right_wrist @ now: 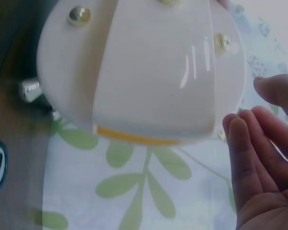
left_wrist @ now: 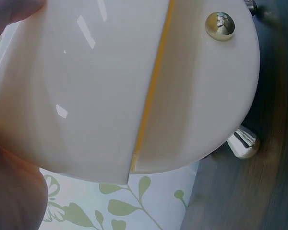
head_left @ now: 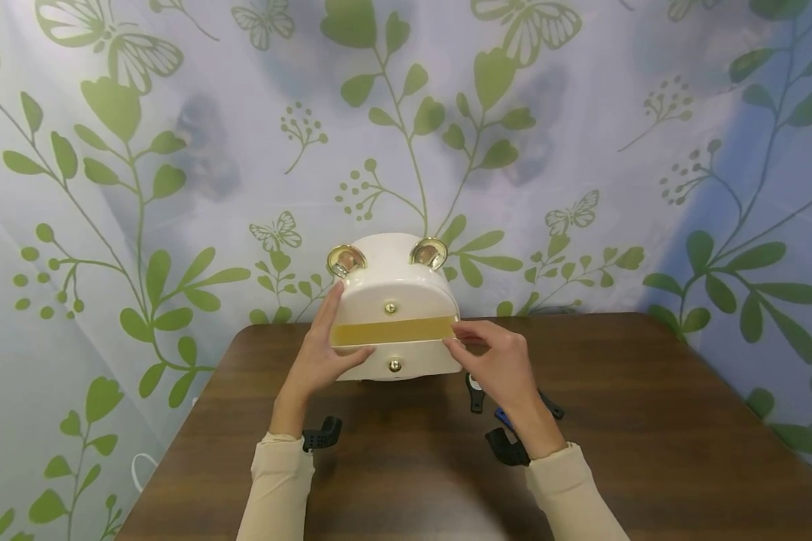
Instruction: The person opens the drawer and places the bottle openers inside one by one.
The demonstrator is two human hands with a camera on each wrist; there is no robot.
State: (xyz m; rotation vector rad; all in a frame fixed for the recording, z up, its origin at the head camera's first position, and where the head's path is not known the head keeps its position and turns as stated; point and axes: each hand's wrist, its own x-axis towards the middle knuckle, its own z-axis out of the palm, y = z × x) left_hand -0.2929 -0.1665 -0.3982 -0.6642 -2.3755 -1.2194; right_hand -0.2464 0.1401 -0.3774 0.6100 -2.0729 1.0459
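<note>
Where the dark wooden worktop meets the leaf-printed backdrop, at its 12 o'clock edge, stands a cream jewellery box with two gold ears and gold knobs, its lower drawer pulled slightly out. The left hand lies against the box's 9 o'clock side, fingers straight and pressing. The right hand sits at the 3 o'clock side, fingers loosely bent, fingertips at the drawer's corner, gripping nothing. Black clips lie on the worktop beneath both wrists.
</note>
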